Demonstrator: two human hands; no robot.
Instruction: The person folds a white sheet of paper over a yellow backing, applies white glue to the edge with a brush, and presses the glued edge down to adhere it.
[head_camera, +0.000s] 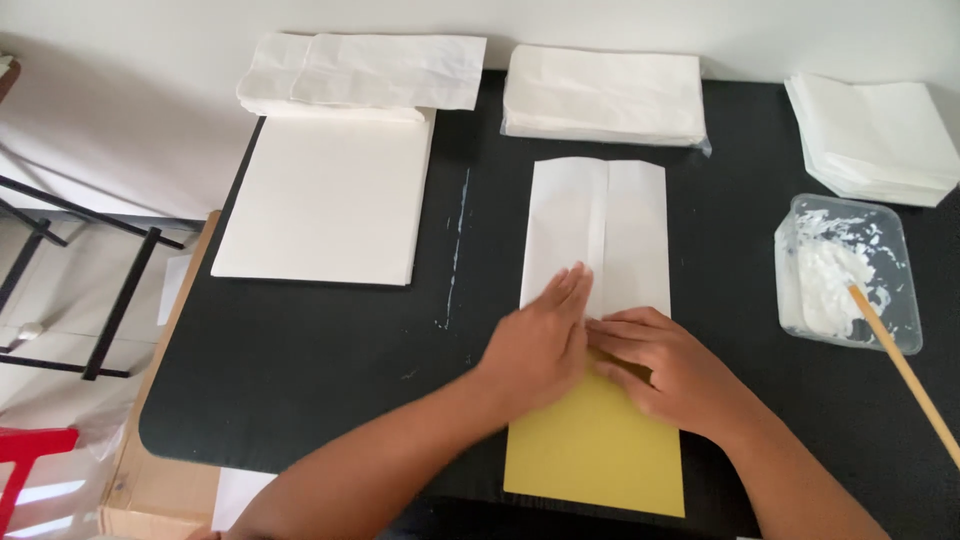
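**Two hands flat on a folded white sheet**

Two things frame the far left: a black metal rack (90, 290) on the pale floor and a red object (30, 460) at the lower corner. Next comes a cardboard box (150, 470) tucked against the edge of the black bench (320, 370). On the bench's left part lies a stack of large white sheets (325, 200), with folded white paper bags (365, 72) at its far end against the white wall (600, 20).

At the centre, a folded white sheet (600, 225) lies lengthwise, its near end overlapping a yellow sheet (595, 450) that reaches the bench's near edge. The left hand (540, 340) lies open, palm down, fingers together on the white sheet. The right hand (655, 365) presses beside it, fingers extended along the fold; neither grips anything.

Behind them sits a wrapped pack of white paper (603, 95). Further right are another white stack (875, 140) and a clear tub of white paste (848, 272) with a wooden stick (905, 375) leaning in it.
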